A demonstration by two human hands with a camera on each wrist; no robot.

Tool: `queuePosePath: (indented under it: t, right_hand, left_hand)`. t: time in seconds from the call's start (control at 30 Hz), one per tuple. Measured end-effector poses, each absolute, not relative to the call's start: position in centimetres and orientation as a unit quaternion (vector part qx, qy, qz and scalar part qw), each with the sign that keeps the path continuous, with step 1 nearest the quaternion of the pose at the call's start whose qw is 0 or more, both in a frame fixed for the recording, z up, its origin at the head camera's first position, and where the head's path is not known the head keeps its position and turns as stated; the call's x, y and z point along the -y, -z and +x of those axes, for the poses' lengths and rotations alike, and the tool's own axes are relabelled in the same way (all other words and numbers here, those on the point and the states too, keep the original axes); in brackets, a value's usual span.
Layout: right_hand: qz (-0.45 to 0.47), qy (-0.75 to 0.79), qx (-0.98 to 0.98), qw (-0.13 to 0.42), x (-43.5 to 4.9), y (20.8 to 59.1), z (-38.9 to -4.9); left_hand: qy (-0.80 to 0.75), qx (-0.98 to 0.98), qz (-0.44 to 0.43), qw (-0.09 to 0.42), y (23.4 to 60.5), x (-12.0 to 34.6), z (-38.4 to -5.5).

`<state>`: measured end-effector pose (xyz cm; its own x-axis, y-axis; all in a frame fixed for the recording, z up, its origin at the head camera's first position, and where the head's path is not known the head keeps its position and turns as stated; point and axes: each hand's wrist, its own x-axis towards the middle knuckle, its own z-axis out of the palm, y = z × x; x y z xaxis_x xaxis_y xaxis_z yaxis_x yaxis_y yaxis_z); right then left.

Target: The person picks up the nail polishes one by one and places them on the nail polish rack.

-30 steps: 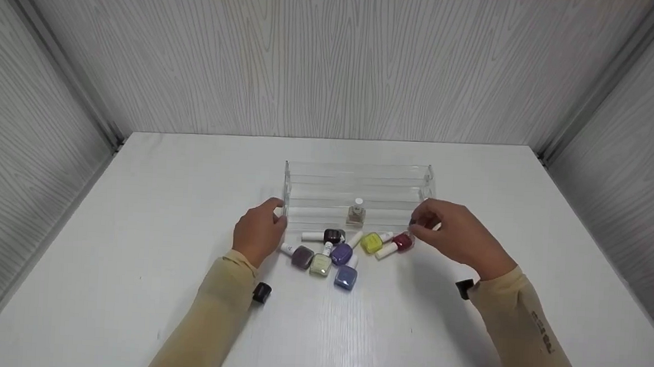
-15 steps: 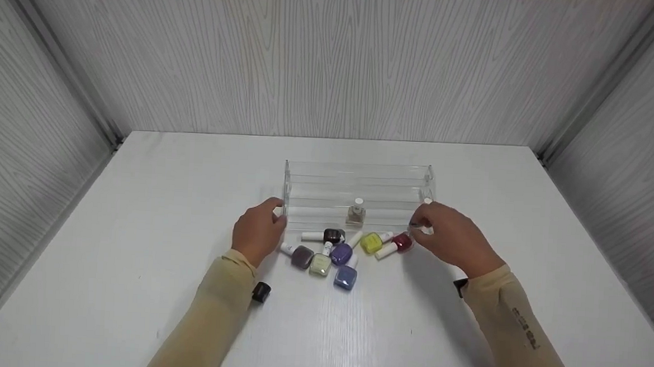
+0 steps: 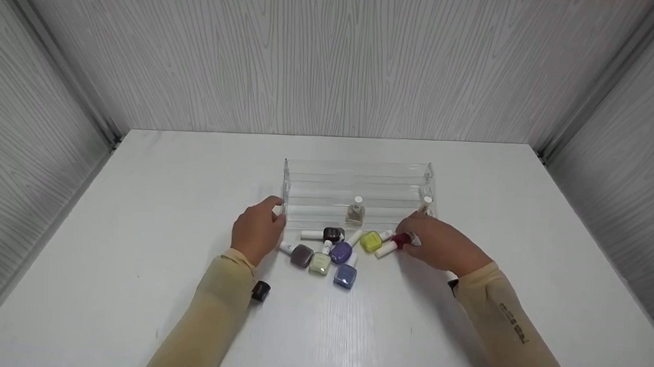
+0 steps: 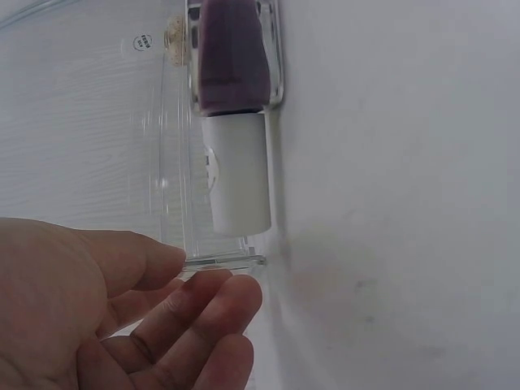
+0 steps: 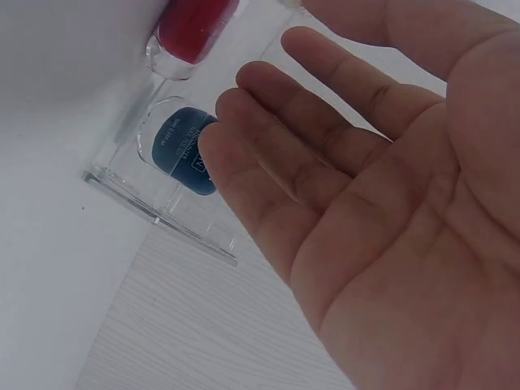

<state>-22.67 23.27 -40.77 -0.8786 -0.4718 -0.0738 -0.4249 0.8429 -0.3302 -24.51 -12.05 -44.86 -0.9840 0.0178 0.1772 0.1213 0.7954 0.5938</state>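
Note:
My left hand (image 3: 258, 230) pinches the left end wall of a clear tiered rack (image 4: 227, 262), thumb on one side and fingers on the other. My right hand (image 3: 441, 240) is at the rack's front right, by a red nail polish bottle (image 3: 401, 241) lying on its side; its fingers look extended and hold nothing in the right wrist view. A dark teal nail polish bottle (image 5: 183, 150) stands in the rack's right end, mostly hidden by that hand in the head view, with its white cap (image 3: 427, 201) showing. A pale bottle (image 3: 355, 214) stands upright mid-row.
Before the rack lie several bottles: yellow (image 3: 371, 241), black (image 3: 332, 234), purple (image 3: 340, 252), blue (image 3: 345, 275), pale green (image 3: 320, 263) and plum (image 3: 302, 256). The white table (image 3: 193, 171) meets grey wood-grain panels (image 3: 333, 61) behind and at both sides.
My right hand has let go of the teal bottle, leaving it upright in the rack's right end, and moved down and left to the red bottle. My left hand stays on the rack.

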Motion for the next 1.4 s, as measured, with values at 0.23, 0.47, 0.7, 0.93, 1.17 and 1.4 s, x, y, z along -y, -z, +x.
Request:
queuePosePath:
  t: [0.23,0.47,0.7,0.93,1.17,1.4]
  right_hand:
    - [-0.255,0.15,-0.953,0.068,-22.9,41.8,-22.6]
    - [-0.262,0.14,-0.953,0.053,-22.8,42.4,-22.9]
    - [-0.252,0.141,-0.955,0.061,-22.9,42.4,-23.3]
    - [-0.26,0.113,-0.956,0.071,-23.1,42.7,-23.6]
    - [-0.255,0.113,-0.957,0.085,-23.3,42.6,-23.4]
    - [-0.266,0.118,-0.953,0.085,-23.4,42.2,-23.5]
  left_hand:
    - [0.319,0.944,-0.032,0.073,44.9,12.0,-24.5]
    - [0.314,0.946,-0.03,0.072,44.8,12.0,-24.5]
    - [0.312,0.947,-0.028,0.075,44.7,12.1,-24.7]
    - [0.312,0.946,-0.036,0.075,44.7,12.0,-24.5]
    - [0.317,0.945,-0.027,0.075,44.8,11.9,-24.6]
    - [0.318,0.945,-0.024,0.072,44.7,11.9,-24.6]
